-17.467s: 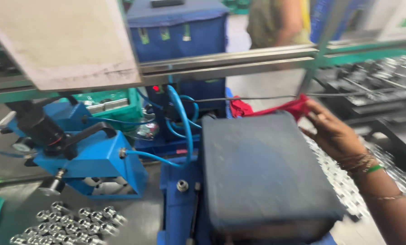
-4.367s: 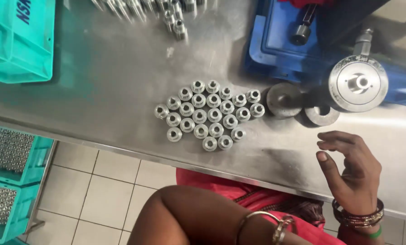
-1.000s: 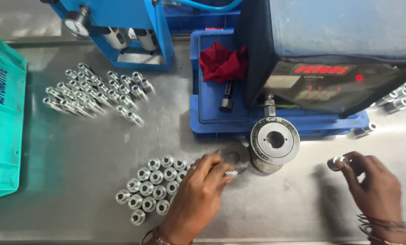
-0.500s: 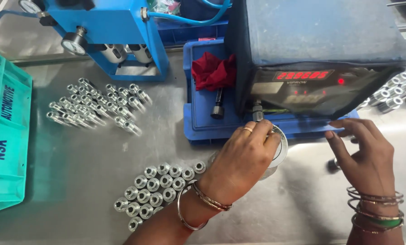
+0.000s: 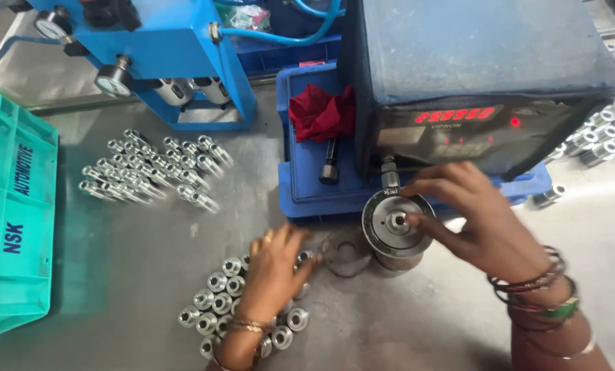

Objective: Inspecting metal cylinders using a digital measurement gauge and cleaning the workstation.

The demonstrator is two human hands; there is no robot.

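Note:
My left hand point(image 5: 274, 269) lies over a cluster of small metal rings point(image 5: 219, 297) on the steel table, fingers spread and touching the rings nearest the middle. My right hand point(image 5: 482, 221) reaches over a round metal fixture point(image 5: 395, 230) in front of a dark gauge box; its fingertips pinch a small ring seated in the fixture's centre. A flat metal washer point(image 5: 345, 253) lies between the two hands.
The dark gauge box point(image 5: 472, 75) with a red digit display stands on a blue tray point(image 5: 307, 185) holding a red cloth point(image 5: 321, 113). A blue pneumatic machine point(image 5: 170, 55) is at the back left, several long metal parts point(image 5: 149, 172) before it. A teal crate point(image 5: 12, 213) is at the left.
My left hand has drawn back from the fixture to the ring cluster. My right hand has moved left onto the fixture's centre with a small ring.

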